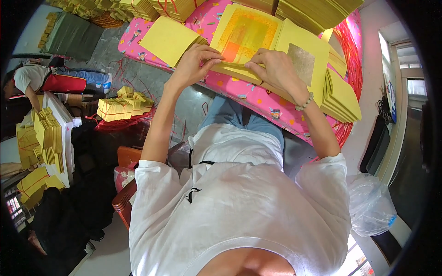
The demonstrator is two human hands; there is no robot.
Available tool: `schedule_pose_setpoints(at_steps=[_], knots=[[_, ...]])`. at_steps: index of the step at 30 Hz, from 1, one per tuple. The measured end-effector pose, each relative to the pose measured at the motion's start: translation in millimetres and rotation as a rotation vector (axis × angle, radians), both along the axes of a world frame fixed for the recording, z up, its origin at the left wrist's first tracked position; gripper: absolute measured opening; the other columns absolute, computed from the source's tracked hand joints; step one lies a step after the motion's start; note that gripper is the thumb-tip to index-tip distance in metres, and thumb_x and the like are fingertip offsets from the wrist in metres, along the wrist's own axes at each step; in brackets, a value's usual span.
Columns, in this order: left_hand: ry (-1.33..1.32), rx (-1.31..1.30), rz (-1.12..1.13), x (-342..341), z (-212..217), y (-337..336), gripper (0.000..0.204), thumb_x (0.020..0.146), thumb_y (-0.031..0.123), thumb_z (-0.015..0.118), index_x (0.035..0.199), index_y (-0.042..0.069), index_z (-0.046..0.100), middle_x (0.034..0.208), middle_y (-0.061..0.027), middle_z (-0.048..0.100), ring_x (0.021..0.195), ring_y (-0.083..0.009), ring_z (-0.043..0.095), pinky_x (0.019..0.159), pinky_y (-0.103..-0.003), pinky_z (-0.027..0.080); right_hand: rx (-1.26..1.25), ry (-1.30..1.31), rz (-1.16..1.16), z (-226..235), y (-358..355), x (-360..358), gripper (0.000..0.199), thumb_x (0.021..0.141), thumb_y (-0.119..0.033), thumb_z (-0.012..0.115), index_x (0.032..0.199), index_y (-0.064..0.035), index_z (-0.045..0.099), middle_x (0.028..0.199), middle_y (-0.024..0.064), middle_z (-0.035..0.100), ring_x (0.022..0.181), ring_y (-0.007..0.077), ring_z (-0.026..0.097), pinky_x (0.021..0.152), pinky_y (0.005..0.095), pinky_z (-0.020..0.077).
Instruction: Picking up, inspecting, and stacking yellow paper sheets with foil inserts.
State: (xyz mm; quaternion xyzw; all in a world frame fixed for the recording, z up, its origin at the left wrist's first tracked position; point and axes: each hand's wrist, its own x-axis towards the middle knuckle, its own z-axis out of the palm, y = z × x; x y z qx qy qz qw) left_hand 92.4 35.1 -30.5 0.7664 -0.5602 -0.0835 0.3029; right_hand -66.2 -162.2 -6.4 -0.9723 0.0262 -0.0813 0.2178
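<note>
A yellow paper sheet (252,34) with an orange print and a gold-toned middle lies on a stack of yellow paper in front of me. My left hand (198,62) is closed, fingertips and thumb pinched together at its near left corner. My right hand (272,66) has its fingers curled and its thumb pressed on the folded near edge (237,70). To the right, under that forearm, is more yellow paper (317,55) bearing a dull gold square (301,63). Left of my left hand rests a folded stack of plain yellow paper (171,40).
A pink patterned cloth (248,94) covers the table. Thick yellow stacks (313,14) stand at its far side, and red strings (347,78) hang at the right. Tied yellow bundles (123,106) sit lower left. Another person (34,78) works at a white table (64,133) on the left.
</note>
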Motion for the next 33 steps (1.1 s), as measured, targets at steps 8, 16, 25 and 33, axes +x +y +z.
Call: schedule_pose_setpoints(at_steps=[8, 16, 25, 33], knots=[[0.029, -0.078, 0.008, -0.7, -2.9, -2.3, 0.015, 0.083, 0.015, 0.061, 0.091, 0.007, 0.071, 0.091, -0.0079, 0.064, 0.087, -0.0268, 0.056, 0.079, -0.035, 0.046, 0.019, 0.007, -0.027, -0.3, 1.3, -0.1, 0.024, 0.081, -0.028, 0.062, 0.077, -0.0058, 0.071, 0.076, 0.0154, 0.063, 0.070, 0.0330, 0.062, 0.063, 0.0419, 0.0486], [0.019, -0.001, 0.025, -0.7, -1.1, -0.5, 0.018, 0.085, 0.018, 0.061, 0.098, 0.009, 0.070, 0.099, -0.0069, 0.065, 0.097, -0.0242, 0.057, 0.086, -0.035, 0.045, 0.007, -0.028, -0.029, 2.3, 4.0, -1.2, 0.024, 0.080, -0.027, 0.062, 0.075, -0.0052, 0.071, 0.075, 0.0148, 0.063, 0.068, 0.0332, 0.062, 0.062, 0.0417, 0.0486], [0.032, -0.090, 0.024, -2.6, -2.1, -3.0, 0.015, 0.081, 0.016, 0.062, 0.090, 0.008, 0.072, 0.091, -0.0077, 0.065, 0.087, -0.0257, 0.056, 0.080, -0.035, 0.046, 0.022, -0.025, -0.064, -0.3, 6.1, -1.7, 0.022, 0.079, -0.025, 0.063, 0.077, -0.0058, 0.072, 0.071, 0.0165, 0.063, 0.065, 0.0338, 0.062, 0.062, 0.0420, 0.0491], [0.048, 0.008, 0.016, -0.3, 0.5, -1.1, 0.018, 0.084, 0.020, 0.062, 0.095, 0.010, 0.072, 0.098, -0.0078, 0.064, 0.097, -0.0229, 0.057, 0.086, -0.034, 0.045, -0.003, 0.071, -0.086, 6.0, 8.4, -2.6, 0.027, 0.083, -0.027, 0.058, 0.079, -0.0036, 0.071, 0.083, 0.0110, 0.065, 0.071, 0.0312, 0.062, 0.067, 0.0390, 0.0491]])
